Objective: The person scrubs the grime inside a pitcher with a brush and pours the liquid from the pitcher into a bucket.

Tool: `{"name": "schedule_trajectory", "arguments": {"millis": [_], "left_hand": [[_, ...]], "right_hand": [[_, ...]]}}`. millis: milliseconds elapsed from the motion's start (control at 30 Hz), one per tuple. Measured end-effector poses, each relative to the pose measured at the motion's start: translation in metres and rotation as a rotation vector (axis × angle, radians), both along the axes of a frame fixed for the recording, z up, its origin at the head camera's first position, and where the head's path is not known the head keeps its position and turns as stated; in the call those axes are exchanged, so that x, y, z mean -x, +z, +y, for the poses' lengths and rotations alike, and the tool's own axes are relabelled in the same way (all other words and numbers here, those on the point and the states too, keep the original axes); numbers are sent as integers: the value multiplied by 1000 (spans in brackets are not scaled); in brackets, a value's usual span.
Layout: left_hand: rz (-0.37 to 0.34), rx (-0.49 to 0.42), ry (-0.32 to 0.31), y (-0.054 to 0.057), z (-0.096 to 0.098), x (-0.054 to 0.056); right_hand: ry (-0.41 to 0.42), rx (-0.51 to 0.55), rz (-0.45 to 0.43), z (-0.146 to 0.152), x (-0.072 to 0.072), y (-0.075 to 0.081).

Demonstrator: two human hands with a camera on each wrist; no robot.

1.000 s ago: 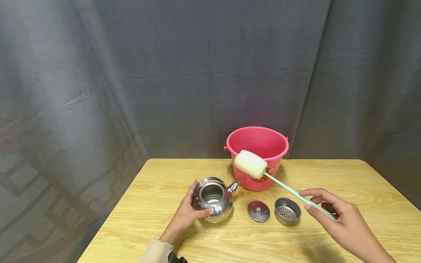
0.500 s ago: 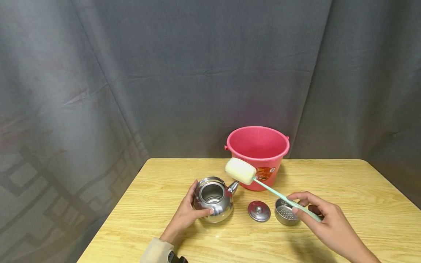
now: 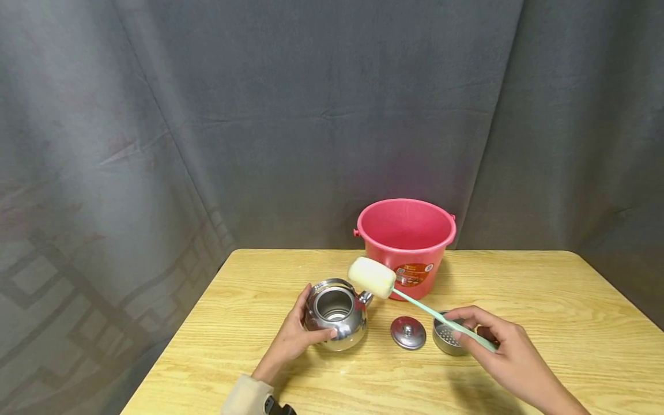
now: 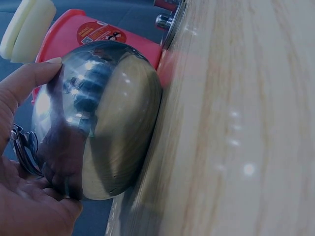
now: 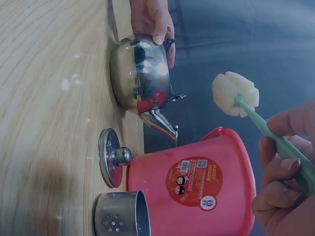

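A shiny metal teapot [image 3: 346, 331] stands on the table, its round mouth uncovered and its spout toward the bucket. My left hand [image 3: 297, 339] grips its body, thumb at the front and fingers round the far side. In my right hand [image 3: 500, 346] is the pale green handle of a sponge brush [image 3: 372, 277]; thumb and fingers pinch it. The brush's cream sponge head is held in the air, overlapping the spout in the head view. Below the right hand sits a perforated metal strainer [image 3: 447, 341], partly hidden by the hand and handle.
A pink bucket [image 3: 410, 249] with a red label stands at the back of the wooden table [image 3: 270, 268]. The round metal lid [image 3: 408, 332] lies between teapot and strainer, knob up. A grey curtain [image 3: 332, 115] hangs behind the table.
My right hand has moved left with the sponge brush, bringing the sponge head from before the bucket to over the teapot's spout. The left hand and teapot have stayed put.
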State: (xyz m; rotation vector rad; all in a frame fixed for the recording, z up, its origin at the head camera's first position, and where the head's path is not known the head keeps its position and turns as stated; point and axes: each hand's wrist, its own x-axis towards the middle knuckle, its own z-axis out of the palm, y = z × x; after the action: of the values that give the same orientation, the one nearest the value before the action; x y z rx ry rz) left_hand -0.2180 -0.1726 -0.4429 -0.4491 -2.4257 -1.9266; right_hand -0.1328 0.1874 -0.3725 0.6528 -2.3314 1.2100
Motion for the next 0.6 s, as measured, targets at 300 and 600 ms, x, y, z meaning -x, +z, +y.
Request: {"name": "schedule_trajectory", "arguments": {"millis": [300, 600], "left_hand": [[1, 1, -4, 0, 0, 0], [-7, 10, -8, 0, 0, -1]], "right_hand": [[43, -1, 11, -7, 5, -4], [66, -32, 40, -11, 9, -7]]}}
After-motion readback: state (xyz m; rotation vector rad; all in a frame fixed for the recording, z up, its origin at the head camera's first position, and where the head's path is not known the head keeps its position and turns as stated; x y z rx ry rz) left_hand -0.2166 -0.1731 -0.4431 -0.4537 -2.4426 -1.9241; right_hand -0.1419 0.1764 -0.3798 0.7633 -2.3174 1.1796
